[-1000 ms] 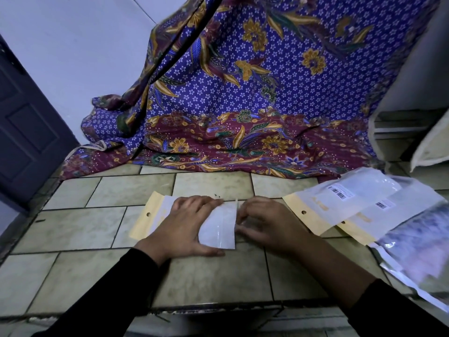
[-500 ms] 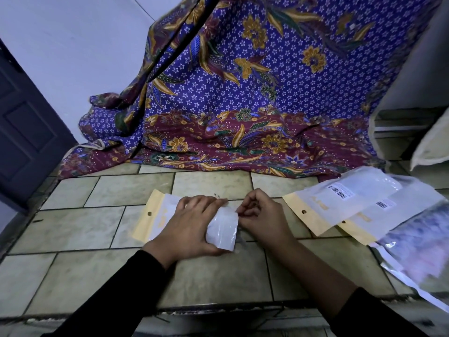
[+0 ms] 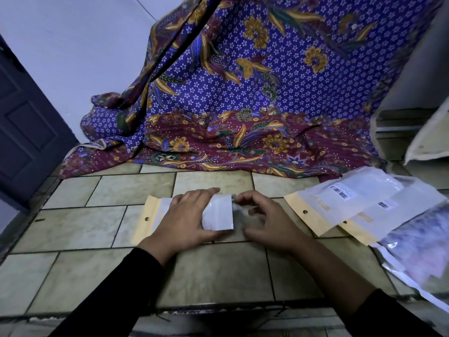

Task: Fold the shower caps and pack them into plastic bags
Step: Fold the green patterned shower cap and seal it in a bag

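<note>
A flat plastic bag (image 3: 218, 212) with a tan header strip and hang hole lies on the tiled counter (image 3: 92, 222). My left hand (image 3: 187, 220) lies flat across its middle, thumb under its near edge, pressing it down. My right hand (image 3: 264, 222) hovers at the bag's right, open end, fingers curled and apart, fingertips touching a thin clear film, seemingly a folded shower cap (image 3: 239, 207), at the bag's mouth. How far the cap is inside I cannot tell.
Two more bags with tan headers and barcode labels (image 3: 345, 203) lie to the right, beside a larger clear packet (image 3: 418, 249) at the counter's right edge. A patterned purple cloth (image 3: 243, 113) drapes behind. A dark door (image 3: 26, 132) stands left. The counter's front edge is close.
The bag's right end has shifted left under my left hand. My right hand, first flat beside it, then pinching at the mouth, now has its fingers spread.
</note>
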